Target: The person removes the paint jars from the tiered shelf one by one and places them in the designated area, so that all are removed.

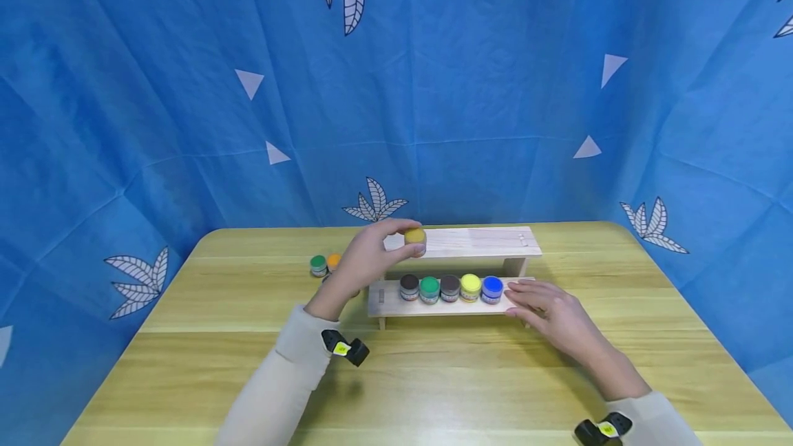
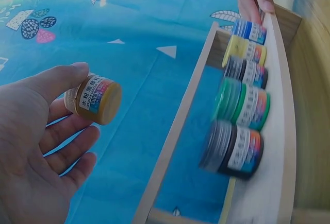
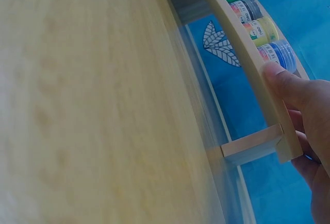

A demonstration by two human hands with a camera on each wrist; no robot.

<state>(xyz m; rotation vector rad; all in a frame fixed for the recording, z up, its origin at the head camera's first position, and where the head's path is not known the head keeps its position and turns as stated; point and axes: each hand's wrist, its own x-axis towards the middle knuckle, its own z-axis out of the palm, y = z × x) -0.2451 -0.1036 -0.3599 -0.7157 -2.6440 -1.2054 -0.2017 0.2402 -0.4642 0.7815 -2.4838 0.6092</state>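
Between thumb and fingers, my left hand pinches a small ochre paint jar, raised in front of the upper board of a two-step wooden rack. On the rack's lower board stands a row of paint jars: a black jar, a green jar, a dark grey-brown jar, a yellow jar and a blue jar. My right hand grips the right end of that lower board beside the blue jar, its thumb at the front edge.
Left of the rack, a green-lidded jar and an orange-lidded jar stand on the wooden table; more jars there are partly hidden behind my left forearm. A blue patterned cloth hangs behind the table.
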